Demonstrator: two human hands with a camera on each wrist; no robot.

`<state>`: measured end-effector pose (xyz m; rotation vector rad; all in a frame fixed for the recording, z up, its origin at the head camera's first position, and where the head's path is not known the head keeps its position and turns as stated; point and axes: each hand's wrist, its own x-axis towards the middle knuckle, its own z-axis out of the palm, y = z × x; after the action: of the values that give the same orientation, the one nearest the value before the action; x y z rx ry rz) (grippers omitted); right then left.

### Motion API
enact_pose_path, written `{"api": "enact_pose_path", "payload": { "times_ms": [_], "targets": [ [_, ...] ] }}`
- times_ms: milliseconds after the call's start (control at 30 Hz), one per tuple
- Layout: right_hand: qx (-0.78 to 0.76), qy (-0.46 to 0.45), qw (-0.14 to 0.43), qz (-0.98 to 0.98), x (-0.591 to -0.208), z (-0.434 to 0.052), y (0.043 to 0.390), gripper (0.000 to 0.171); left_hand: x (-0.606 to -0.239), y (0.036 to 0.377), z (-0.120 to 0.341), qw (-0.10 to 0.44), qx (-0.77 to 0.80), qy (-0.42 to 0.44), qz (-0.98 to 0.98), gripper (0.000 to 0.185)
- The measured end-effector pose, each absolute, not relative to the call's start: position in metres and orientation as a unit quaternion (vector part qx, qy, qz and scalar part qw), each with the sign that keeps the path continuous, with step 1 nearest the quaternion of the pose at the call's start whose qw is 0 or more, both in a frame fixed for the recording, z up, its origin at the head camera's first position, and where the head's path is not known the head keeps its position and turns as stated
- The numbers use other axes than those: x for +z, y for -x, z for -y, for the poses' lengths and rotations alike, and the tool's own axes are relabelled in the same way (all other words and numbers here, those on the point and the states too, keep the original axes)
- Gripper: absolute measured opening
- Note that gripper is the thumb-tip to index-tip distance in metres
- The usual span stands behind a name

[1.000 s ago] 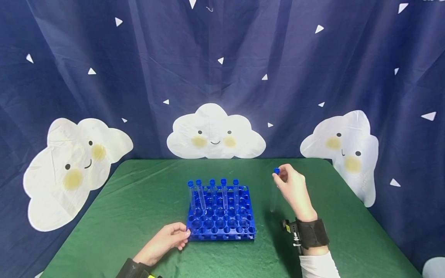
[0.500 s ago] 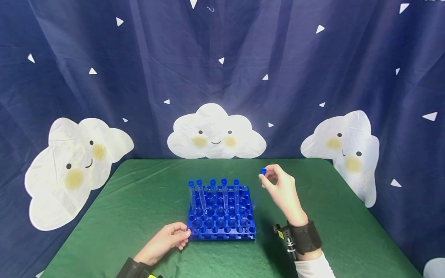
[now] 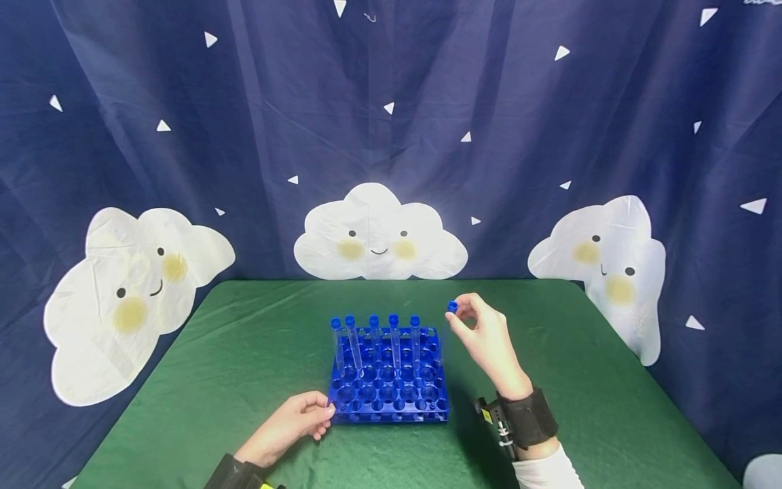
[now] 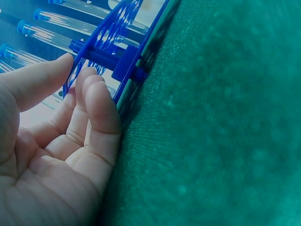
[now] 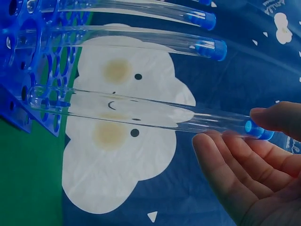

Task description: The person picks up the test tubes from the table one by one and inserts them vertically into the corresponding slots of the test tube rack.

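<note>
A blue test tube rack (image 3: 388,407) stands on the green table, with several clear, blue-capped test tubes (image 3: 395,346) upright or slightly tilted in it. The left hand (image 3: 293,424) holds the rack's near left corner; in the left wrist view the thumb (image 4: 49,80) lies on the top plate's edge with fingers bent beneath. To the right of the rack, the right hand (image 3: 489,339) pinches another test tube (image 5: 141,110) by its blue cap, between thumb and fingers. That tube's rounded bottom is close to the rack's right edge; whether it touches cannot be told.
Green cloth (image 3: 244,339) covers the table around the rack. Behind the table hangs a dark blue curtain (image 3: 415,149) printed with white clouds and triangles. Dark straps (image 3: 530,418) with small devices are on both wrists.
The right hand has carried its test tube leftward, from well right of the rack to beside its right edge. The left hand and the rack have stayed in place.
</note>
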<state>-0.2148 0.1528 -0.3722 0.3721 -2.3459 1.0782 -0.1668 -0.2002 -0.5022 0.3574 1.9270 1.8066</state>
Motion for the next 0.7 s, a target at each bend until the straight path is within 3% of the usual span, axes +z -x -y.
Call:
{"api": "enact_pose_path", "payload": {
  "times_ms": [700],
  "targets": [
    [0.346, -0.158, 0.171, 0.909, -0.3767, -0.1486, 0.2182, 0.016, -0.5026, 0.1673, 0.1999, 0.241, 0.662, -0.124, -0.699, 0.023]
  ]
}}
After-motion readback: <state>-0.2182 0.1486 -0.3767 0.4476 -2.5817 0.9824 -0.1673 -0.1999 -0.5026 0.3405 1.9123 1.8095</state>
